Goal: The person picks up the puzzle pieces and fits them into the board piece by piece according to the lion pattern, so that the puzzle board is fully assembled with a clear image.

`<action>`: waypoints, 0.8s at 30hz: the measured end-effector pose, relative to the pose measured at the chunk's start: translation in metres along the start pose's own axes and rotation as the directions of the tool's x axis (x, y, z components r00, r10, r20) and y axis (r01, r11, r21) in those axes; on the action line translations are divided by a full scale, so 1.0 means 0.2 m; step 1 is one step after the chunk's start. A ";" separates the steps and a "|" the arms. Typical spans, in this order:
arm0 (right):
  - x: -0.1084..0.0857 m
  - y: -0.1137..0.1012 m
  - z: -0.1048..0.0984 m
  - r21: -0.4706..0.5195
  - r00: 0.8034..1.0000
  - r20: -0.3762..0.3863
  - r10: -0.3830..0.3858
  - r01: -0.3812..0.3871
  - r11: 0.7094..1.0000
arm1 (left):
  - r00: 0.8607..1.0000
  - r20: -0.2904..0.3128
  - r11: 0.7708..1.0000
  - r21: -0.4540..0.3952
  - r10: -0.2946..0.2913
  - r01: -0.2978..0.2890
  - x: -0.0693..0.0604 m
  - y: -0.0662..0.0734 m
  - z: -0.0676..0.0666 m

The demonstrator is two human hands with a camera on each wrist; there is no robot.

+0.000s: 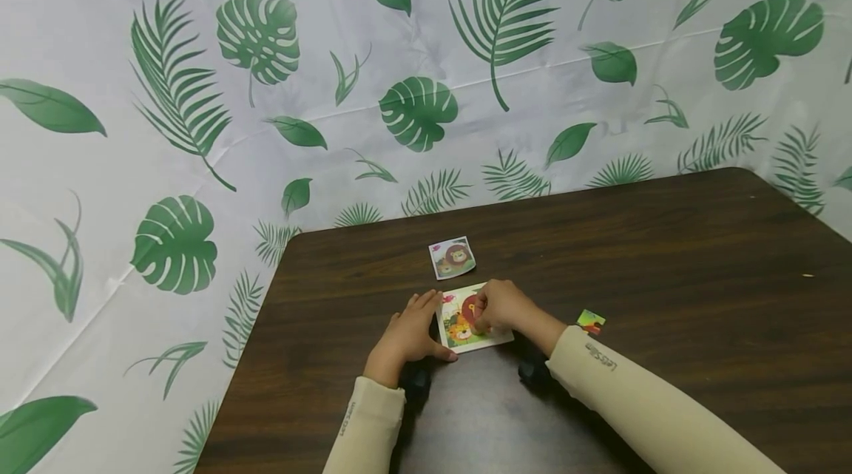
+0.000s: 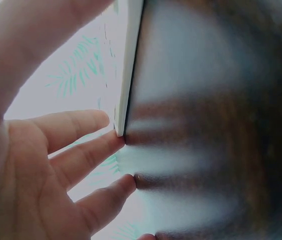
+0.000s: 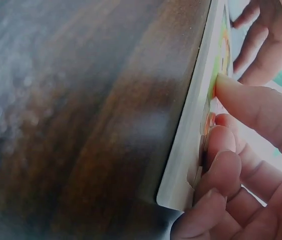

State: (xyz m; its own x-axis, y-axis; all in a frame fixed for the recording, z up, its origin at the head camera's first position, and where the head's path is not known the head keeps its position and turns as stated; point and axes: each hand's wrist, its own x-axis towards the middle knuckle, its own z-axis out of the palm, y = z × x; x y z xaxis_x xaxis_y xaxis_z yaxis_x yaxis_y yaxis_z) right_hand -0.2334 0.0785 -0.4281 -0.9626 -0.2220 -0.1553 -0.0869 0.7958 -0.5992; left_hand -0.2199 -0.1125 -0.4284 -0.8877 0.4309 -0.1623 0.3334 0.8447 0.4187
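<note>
A square jigsaw puzzle board (image 1: pixel 479 346) with a pale frame and a lion picture lies on the table. At its left side is my left hand (image 1: pixel 411 330), fingers spread. In the left wrist view its fingertips touch the edge of the board (image 2: pixel 126 70) and the tabletop. My right hand (image 1: pixel 501 305) is over the board's right part, fingers curled. Its thumb and index fingertip are at a puzzle piece (image 3: pixel 213 80) in the right wrist view; the fingers hide most of that piece. Right of the right hand lies a loose puzzle piece (image 1: pixel 590 322), green, yellow and red.
Behind the board lies a small picture card (image 1: pixel 452 258) with a matching lion scene. The dark wooden table (image 1: pixel 632 252) reaches back to a white leaf-print cloth (image 1: pixel 319 52). A tiny yellowish scrap (image 1: pixel 807 275) lies far right.
</note>
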 end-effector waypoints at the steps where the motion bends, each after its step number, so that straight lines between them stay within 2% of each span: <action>1: 0.00 0.00 0.00 0.002 1.000 0.000 -0.004 0.004 1.000 | 1.000 0.000 1.000 -0.002 0.000 0.000 0.00 0.00 0.00; 6: 0.00 0.02 0.00 0.019 1.000 0.008 -0.026 0.025 0.999 | 1.000 0.000 1.000 -0.009 0.003 -0.003 -0.01 0.01 0.00; 14: -0.02 0.04 -0.01 0.147 0.997 0.034 -0.064 0.059 0.987 | 1.000 0.008 1.000 -0.007 -0.004 0.004 -0.01 0.02 -0.01; 20: -0.03 0.09 -0.08 0.307 0.994 0.068 -0.090 0.065 0.949 | 1.000 0.015 1.000 -0.010 -0.015 0.015 -0.01 0.03 -0.01; 24: -0.05 0.16 -0.17 0.359 0.995 0.059 -0.074 0.048 0.932 | 1.000 0.016 1.000 -0.015 -0.021 0.021 -0.01 0.03 -0.01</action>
State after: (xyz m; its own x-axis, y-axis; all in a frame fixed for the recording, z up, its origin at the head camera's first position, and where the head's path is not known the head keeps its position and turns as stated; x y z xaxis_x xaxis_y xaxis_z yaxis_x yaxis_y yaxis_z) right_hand -0.2347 0.1248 -0.4186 -0.9367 -0.3133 -0.1563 -0.0354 0.5287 -0.8481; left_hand -0.2172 -0.1090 -0.4236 -0.8892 0.4181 -0.1856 0.3098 0.8490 0.4281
